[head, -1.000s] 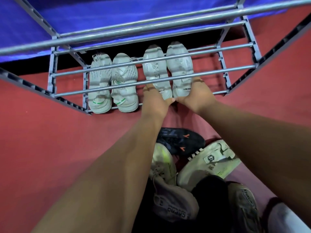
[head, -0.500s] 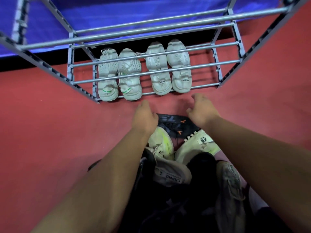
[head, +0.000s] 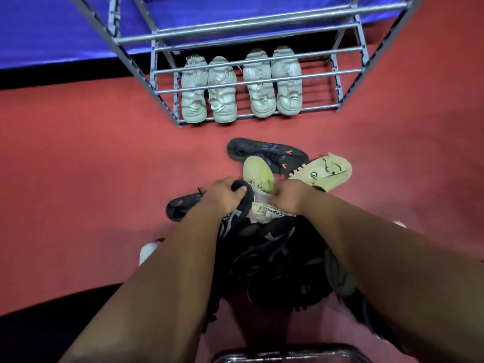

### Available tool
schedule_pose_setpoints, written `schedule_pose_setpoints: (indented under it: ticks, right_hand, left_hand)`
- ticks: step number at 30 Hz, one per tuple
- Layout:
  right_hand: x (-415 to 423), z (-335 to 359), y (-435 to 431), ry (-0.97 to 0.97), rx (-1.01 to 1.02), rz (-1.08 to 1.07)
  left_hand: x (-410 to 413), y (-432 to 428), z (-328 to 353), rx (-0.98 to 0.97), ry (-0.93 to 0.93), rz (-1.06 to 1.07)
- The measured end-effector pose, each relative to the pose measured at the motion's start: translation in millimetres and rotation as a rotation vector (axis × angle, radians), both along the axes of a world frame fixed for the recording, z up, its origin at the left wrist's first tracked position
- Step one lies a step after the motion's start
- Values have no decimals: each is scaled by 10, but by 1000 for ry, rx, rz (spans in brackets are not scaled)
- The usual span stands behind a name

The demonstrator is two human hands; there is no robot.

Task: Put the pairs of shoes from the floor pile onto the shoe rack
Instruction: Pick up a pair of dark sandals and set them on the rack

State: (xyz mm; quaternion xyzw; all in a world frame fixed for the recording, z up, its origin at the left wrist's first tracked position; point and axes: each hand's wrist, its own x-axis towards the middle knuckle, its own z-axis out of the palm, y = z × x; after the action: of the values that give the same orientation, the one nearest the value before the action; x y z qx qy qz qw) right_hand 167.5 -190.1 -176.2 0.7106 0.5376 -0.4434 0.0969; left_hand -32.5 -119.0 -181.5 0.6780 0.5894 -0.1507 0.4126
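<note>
The rack [head: 239, 83] is grey metal tube with a dull shine. The floor [head: 91, 158] is matt red, like carpet, and the blue cloth [head: 52, 27] has a slight sheen. My left hand [head: 222, 195] grips a matt knit black shoe [head: 245, 203]. My right hand [head: 288, 199] grips a smooth synthetic pale shoe [head: 264, 214].

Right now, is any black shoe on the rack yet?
No, the rack holds only pale shoes; one black shoe lies on the floor.

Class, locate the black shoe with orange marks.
Head view, centre: the black shoe lies on the floor between the shoe rack and the lime-toed shoe.
</note>
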Motion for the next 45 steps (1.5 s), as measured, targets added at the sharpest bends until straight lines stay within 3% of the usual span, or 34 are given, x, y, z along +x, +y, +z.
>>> schedule_pose_setpoints:
  ticks: [7, 11, 20, 23, 26, 28, 29, 31, 33, 36, 38, 41, 45]
  right_hand:
    - [-177, -77, -266, -115, 0, 12]
    - [-132, -99, -198, -99, 47, -51]
    - [72, 28, 268, 47, 258, -490]
    - [180, 70, 413, 84, 285, -643]
    - [182, 27, 432, 107, 107, -536]
    - [194, -94, 366, -35, 13, -245]
    - [212, -143, 350, 1, -37, -312]
    - [239, -181, 262, 15, 24, -419]
    - [268, -268, 189, -33, 69, -263]
    - [232, -271, 78, -66, 111, -204]
    - [170, -216, 73, -51, 162, -170]
    - [12, -139, 116, -22, 174, -40]
    - [-207, -26, 233, 91, -95, 226]
  left_hand:
    - [-230, -127, 6, 147, 88, -79]
    - [-376, 8, -22, 132, 121, 50]
    - [-674, 229, -95, 57, 322, 364]
    - [-610, 196, -87, 159, 386, 383]
    - [-402, 156, -98, 277, 283, 190]
    - [-218, 95, -111, 173, 168, 21]
    - [-132, 41, -118, 84, 129, -28]
    - [3, -79, -163, -84, 125, -64]
    - [77, -200, -237, -153, 193, -102]
    - [80, -338, -338, -20, 279, -194]
    - [24, -361, -320, 229, 274, -152]
    - [-107, -294, -188, 505, 266, 113]
    - [-356, -214, -153, 318, 504, 398]
